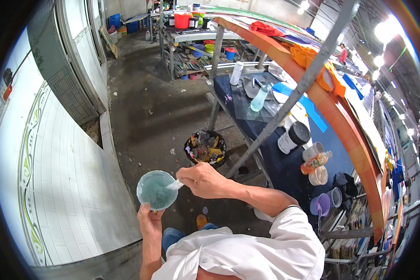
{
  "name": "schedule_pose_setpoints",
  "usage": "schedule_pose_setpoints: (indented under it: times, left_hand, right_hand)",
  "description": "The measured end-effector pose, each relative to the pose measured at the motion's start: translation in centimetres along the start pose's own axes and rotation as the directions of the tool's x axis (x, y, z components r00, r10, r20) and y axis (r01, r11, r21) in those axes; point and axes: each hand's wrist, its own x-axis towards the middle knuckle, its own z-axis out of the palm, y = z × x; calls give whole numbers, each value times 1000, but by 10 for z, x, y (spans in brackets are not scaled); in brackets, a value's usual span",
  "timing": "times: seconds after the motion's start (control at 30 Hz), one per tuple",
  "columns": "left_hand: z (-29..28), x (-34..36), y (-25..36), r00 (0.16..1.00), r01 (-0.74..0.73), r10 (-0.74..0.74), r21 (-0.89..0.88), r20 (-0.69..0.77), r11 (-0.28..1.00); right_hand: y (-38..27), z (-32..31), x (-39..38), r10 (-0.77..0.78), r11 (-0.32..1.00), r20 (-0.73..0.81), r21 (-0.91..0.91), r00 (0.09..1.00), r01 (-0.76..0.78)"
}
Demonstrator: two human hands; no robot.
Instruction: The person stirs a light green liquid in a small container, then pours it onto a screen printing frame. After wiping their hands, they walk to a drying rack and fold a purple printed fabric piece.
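Observation:
My left hand [150, 219] grips a small cup [155, 195] from underneath; it contains pale grey-green liquid. My right hand [198, 179] pinches a pale spatula or stick [174, 185], its far end in or just over the liquid. Both hands are out in front of my white shirt, above the floor, left of the dark worktable.
A tiled wall [56, 172] runs along my left. A black waste bin [205, 157] stands ahead. At right, the dark table [277, 165] holds tubs, bottles [260, 98] and sheets under a slanted metal bar [329, 44]. Shelves [196, 65] stand farther back; a person [342, 54] is in the distance.

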Motion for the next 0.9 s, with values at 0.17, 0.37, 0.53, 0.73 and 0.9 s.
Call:
schedule_pose_setpoints:
  times: [0.17, 0.37, 0.53, 0.73, 0.9]
  left_hand:
    - [7, 70, 11, 994, 102, -101, -21, 43, 995]
    - [10, 167, 50, 974, 161, -157, -13, 163, 987]
    - [10, 247, 107, 960, 229, -233, 45, 158, 972]
    - [12, 318, 141, 952, 244, -250, 51, 176, 968]
    - [16, 370, 156, 958, 237, -239, 32, 161, 971]
  right_hand:
    - [15, -3, 50, 545, 752, 186, 323, 818, -574]
    - [63, 13, 128, -96, 940, -136, -338, 986, 45]
    - [72, 17, 198, 112, 945, -176, -286, 978, -160]
    - [87, 36, 270, 641, 752, -63, 250, 765, -609]
    - [127, 41, 325, 104, 965, -285, -202, 953, -166]
